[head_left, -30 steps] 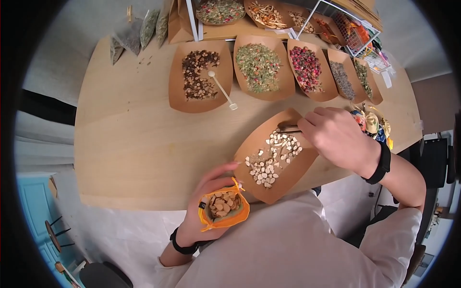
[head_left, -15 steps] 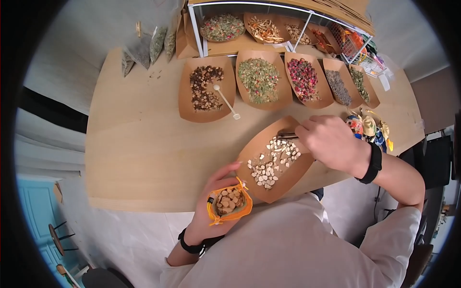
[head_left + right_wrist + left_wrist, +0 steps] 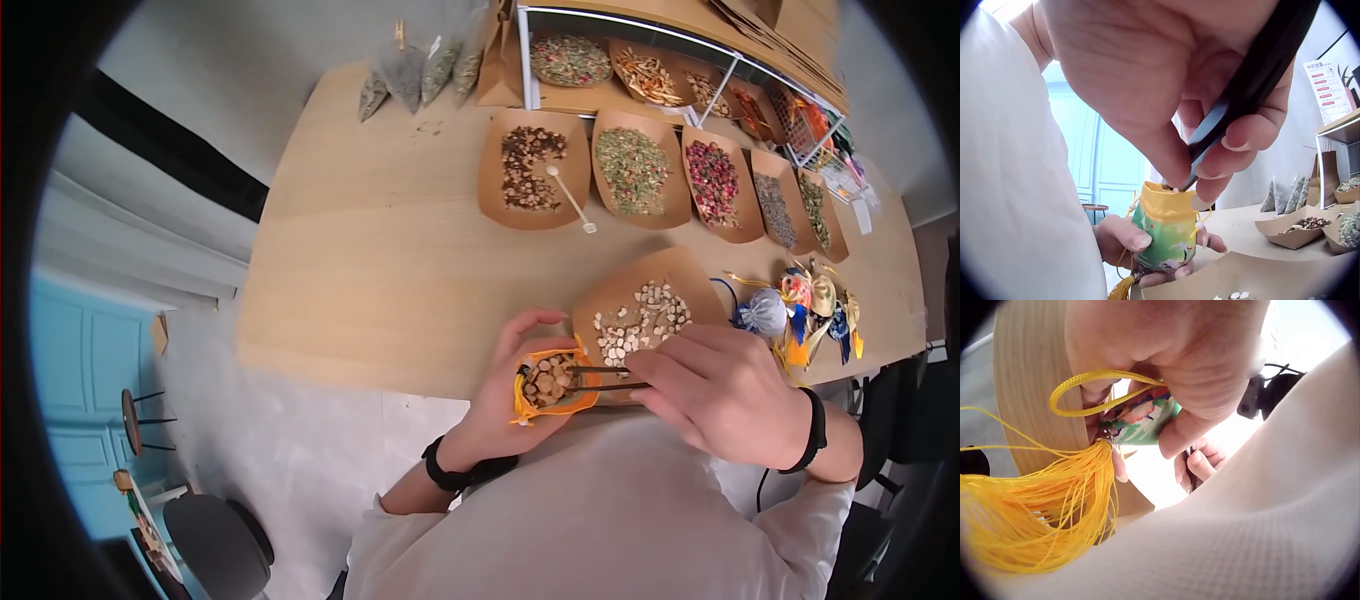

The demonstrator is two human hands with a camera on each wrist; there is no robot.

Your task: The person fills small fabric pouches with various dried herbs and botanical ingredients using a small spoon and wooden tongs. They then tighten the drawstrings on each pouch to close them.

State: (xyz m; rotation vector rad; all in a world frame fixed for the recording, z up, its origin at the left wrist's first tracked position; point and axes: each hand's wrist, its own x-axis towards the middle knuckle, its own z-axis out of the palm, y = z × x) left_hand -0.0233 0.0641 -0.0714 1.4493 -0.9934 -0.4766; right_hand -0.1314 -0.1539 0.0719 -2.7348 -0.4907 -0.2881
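Note:
My left hand [image 3: 497, 402] holds a small pouch [image 3: 574, 401] with an orange rim and brown slices inside. In the right wrist view the pouch [image 3: 1166, 234] is green and yellow, upright, with thumb and fingers round it. A yellow tassel [image 3: 1079, 500] and cord loop [image 3: 1075, 414] hang from it in the left wrist view. My right hand [image 3: 728, 400] grips dark tweezers [image 3: 608, 387], whose tips are at the pouch's mouth; whether they hold a slice cannot be told. Behind the hands lies a paper tray [image 3: 700, 283] of pale slices [image 3: 660, 312], partly covered by the right hand.
Paper trays of dried herbs stand in a row at the back, one with a white spoon [image 3: 572, 201] across it. Tasselled pouches [image 3: 765, 312] lie at the right. A white-framed shelf [image 3: 625, 17] with more trays and several clear bags [image 3: 402, 78] are at the back.
My right hand has moved with the tweezers from the far end of the pale-slice tray down and left to the pouch. The head view has shifted, so the table appears further right.

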